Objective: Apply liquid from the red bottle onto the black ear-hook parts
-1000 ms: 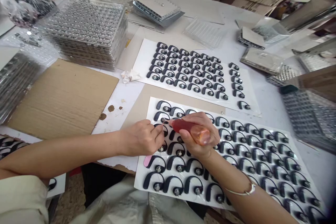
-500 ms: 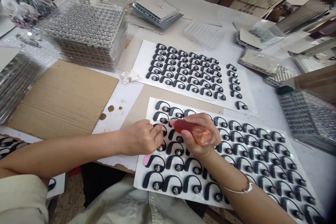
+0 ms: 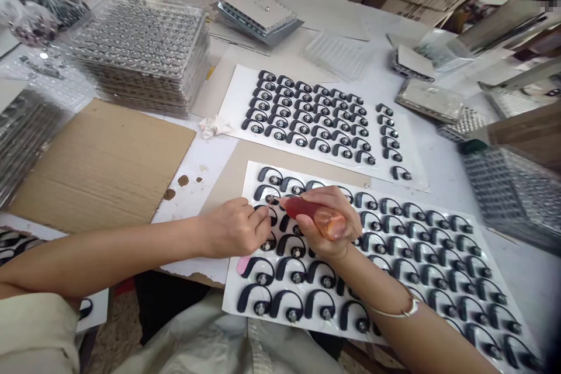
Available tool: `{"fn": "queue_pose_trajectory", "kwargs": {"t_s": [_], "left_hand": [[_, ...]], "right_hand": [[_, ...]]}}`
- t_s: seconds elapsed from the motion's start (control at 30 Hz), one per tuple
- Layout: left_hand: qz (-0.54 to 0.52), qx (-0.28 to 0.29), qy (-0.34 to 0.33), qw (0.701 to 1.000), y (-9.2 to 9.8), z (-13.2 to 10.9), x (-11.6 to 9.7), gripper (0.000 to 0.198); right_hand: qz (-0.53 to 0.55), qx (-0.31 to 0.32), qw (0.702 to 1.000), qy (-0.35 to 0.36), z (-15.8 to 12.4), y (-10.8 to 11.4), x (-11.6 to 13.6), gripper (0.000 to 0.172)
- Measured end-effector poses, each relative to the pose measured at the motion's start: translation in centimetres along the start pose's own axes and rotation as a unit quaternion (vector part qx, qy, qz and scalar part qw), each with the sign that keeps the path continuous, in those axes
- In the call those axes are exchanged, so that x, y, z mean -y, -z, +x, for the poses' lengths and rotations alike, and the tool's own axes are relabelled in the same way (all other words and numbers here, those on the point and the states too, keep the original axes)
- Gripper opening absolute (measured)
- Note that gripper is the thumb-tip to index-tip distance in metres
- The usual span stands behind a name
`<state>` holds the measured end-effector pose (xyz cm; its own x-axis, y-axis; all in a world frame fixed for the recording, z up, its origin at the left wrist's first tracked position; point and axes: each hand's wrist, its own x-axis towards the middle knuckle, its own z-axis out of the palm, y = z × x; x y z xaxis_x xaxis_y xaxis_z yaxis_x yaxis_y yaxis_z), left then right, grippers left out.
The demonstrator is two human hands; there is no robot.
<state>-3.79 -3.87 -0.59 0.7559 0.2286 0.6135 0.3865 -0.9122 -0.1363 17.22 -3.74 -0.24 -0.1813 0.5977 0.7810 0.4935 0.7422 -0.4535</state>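
**Right hand holds a red plastic bottle (image 3: 313,216) over a black ear hook (image 3: 269,193)**
The right hand (image 3: 331,225) wraps the bottle in a full grip, its long axis nearly level, tip pointing left at the hook near the top left of a white sheet (image 3: 252,175). The left hand (image 3: 234,228) pinches narrowly there, hold unclear. A steady tip suits this close work.

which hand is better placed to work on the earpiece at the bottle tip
Probably the right hand: it grips the red bottle, whose tip points at the earpiece. The left hand has its fingertips close by, but no tool shows in it.
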Motion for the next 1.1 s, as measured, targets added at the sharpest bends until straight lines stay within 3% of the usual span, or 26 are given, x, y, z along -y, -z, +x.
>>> {"fn": "queue_pose_trajectory", "kwargs": {"t_s": [1.1], "left_hand": [[0.000,0.005,-0.004,1.000,0.34,0.19,0.35,0.013]], "right_hand": [[-0.008,-0.016,1.000,-0.022,-0.40,0.38,0.00,0.022]]}}
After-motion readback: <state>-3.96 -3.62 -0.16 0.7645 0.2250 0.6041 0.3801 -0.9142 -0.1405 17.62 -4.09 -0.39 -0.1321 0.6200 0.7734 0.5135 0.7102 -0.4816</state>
